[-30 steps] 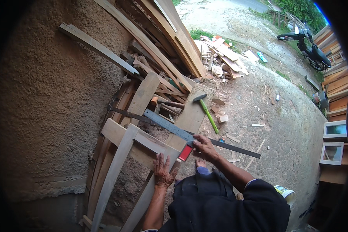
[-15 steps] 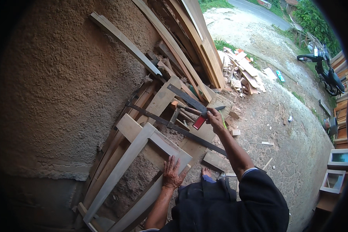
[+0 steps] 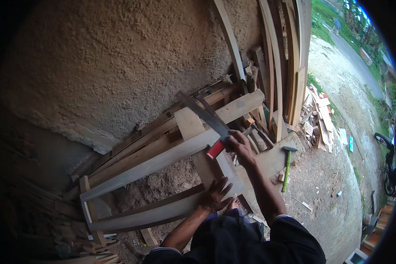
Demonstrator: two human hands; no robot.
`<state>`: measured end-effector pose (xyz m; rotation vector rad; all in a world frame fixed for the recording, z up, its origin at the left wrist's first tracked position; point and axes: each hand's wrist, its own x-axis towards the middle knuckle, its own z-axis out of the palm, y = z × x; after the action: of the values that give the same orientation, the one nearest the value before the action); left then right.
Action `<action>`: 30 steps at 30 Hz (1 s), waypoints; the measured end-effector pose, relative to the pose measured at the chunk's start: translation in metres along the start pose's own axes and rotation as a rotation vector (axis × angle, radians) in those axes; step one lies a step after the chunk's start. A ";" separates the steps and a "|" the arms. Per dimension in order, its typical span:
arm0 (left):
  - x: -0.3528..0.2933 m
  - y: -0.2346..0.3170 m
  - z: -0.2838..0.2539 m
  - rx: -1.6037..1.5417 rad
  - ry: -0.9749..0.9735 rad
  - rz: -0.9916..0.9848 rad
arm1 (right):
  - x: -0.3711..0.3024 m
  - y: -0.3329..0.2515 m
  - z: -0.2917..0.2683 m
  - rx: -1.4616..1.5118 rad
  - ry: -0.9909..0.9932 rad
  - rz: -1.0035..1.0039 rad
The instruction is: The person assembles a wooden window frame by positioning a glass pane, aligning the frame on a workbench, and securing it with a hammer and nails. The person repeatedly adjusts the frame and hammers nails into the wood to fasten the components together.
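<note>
My right hand (image 3: 241,148) is closed round the stock of a try square (image 3: 205,115) with a long dark metal blade and a red part on its stock. The blade points up and left, over the corner of a pale wooden frame (image 3: 149,161). My left hand (image 3: 215,198) is spread at the frame's near right corner, fingers apart, holding nothing. Whether its palm presses on the wood is hard to tell. A hammer (image 3: 286,171) with a green handle lies on a board to the right of my right hand.
Long planks (image 3: 273,57) lean against the rough wall (image 3: 119,66) at the back. A heap of offcuts (image 3: 317,116) lies on the ground at the right. More scraps (image 3: 83,246) are at the lower left, and a motorbike (image 3: 388,163) stands at the far right edge.
My view has turned toward the left. My right hand has carried the try square away from the hammer to over the frame's corner. The fingers of my left hand have spread wider.
</note>
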<state>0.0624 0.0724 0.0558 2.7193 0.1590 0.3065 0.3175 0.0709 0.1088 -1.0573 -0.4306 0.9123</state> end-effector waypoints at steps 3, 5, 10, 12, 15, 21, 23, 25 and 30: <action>0.000 -0.009 -0.028 -0.142 0.387 -0.162 | 0.023 0.004 0.067 -0.412 -0.197 -0.195; -0.007 -0.028 -0.069 -0.369 0.723 -0.504 | 0.025 0.004 0.101 -0.543 -0.293 -0.553; -0.028 -0.139 -0.226 -1.031 1.067 -0.937 | 0.032 0.017 0.176 -0.834 -0.438 -0.679; -0.034 -0.170 -0.254 -1.147 0.996 -0.885 | 0.040 0.030 0.200 -0.773 -0.452 -0.645; -0.040 -0.214 -0.252 -1.077 0.822 -0.894 | 0.055 0.065 0.241 -0.541 -0.387 -0.330; -0.038 -0.289 -0.239 -0.668 0.145 -0.593 | 0.083 0.122 0.288 -0.148 -0.156 0.198; -0.046 -0.297 -0.239 -0.598 0.189 -0.473 | 0.090 0.130 0.288 -0.172 -0.152 0.340; -0.052 -0.310 -0.240 -0.446 0.006 -0.541 | 0.096 0.135 0.287 -0.257 -0.153 0.449; -0.065 -0.366 -0.230 -0.286 -0.027 -0.516 | 0.104 0.130 0.275 -0.379 -0.241 0.416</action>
<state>-0.0792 0.4830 0.1033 2.2966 0.7319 0.1279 0.1304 0.3321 0.1080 -1.4201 -0.6128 1.3723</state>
